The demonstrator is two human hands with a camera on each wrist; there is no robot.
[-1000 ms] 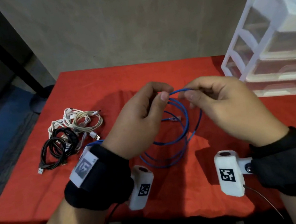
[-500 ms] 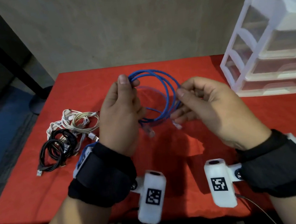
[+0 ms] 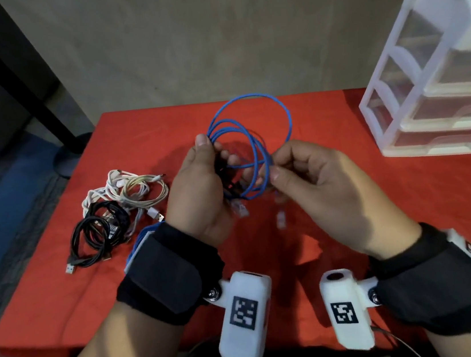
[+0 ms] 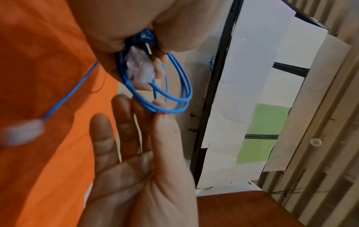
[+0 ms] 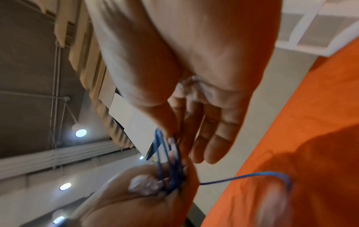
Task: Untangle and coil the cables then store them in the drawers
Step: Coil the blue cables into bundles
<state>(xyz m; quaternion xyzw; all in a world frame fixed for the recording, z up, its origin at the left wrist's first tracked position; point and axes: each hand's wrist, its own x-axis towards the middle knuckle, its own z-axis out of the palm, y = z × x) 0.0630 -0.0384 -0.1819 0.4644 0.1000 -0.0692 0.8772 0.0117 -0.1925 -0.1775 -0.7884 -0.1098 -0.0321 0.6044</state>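
Note:
A blue cable (image 3: pixel 247 97) is gathered into several loops and held upright above the red table (image 3: pixel 139 137). My left hand (image 3: pixel 214 151) pinches the coil's left side between thumb and fingers; in the left wrist view the thumb presses the blue cable (image 4: pixel 170 110) against the fingers. My right hand (image 3: pixel 276 165) pinches strands on the coil's lower right, and the right wrist view shows its fingertips on the blue cable (image 5: pixel 242 177). Two clear plugs (image 3: pixel 281 220) dangle below the hands. The white plastic drawer unit (image 3: pixel 391 98) stands at the table's right, drawers closed.
A tangled pile of white cables (image 3: pixel 128 189) and black cables (image 3: pixel 97 229) lies on the table's left part, just left of my left wrist. The table's near edge runs under my forearms. A dark post stands off the far left corner.
The loops, which hung down from both hands, now stand upright as a coil. My left hand has shifted to the coil's left side and my right hand to its lower right.

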